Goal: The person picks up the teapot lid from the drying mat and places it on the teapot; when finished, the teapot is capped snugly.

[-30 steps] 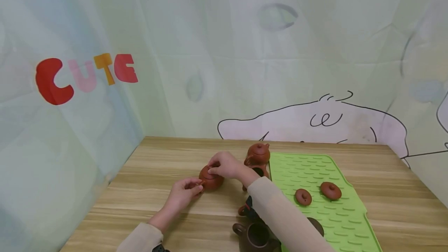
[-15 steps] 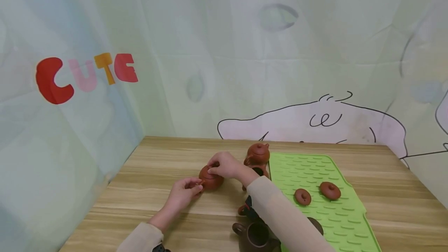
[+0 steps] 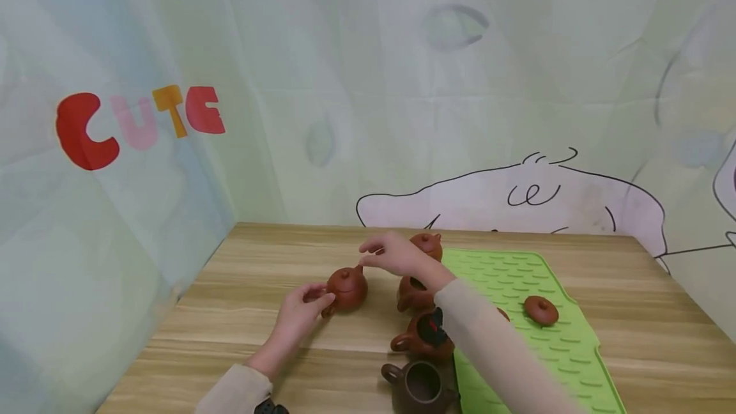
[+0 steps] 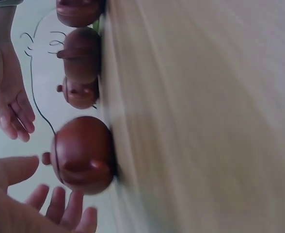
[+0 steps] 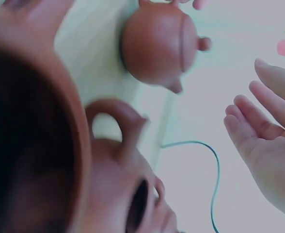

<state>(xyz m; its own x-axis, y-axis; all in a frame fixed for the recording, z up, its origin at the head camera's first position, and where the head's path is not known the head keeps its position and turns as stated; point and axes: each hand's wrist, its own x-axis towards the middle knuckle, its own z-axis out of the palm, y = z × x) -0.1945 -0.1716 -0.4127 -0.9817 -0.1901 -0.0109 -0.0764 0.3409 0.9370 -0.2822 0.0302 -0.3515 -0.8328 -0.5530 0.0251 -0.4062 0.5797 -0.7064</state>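
A reddish-brown clay teapot [image 3: 347, 289] with its lid on stands upright on the wooden table. My left hand [image 3: 299, 315] is beside its handle; in the left wrist view the thumb and fingers of that hand [image 4: 31, 204] are spread apart, close to the teapot [image 4: 84, 155]. Up and to the right of this pot, my right hand [image 3: 397, 254] hovers in the air. Its fingers look loosely extended with nothing between them in the right wrist view, where the same hand [image 5: 268, 116] is well apart from the lidded teapot [image 5: 154, 43].
Right of my hands runs a column of pots: a lidded red teapot [image 3: 428, 246], lidless red pots [image 3: 422, 340] and a dark brown lidless pot [image 3: 422, 385]. A green mat [image 3: 517, 273] beside them bears a red lid [image 3: 541, 310]; my right sleeve [image 3: 489, 337] partly covers another.
My right hand has let go of the teapot's lid knob and moved up and right, uncovering the pot. The left fingers have loosened at the handle while the teapot stays in place.
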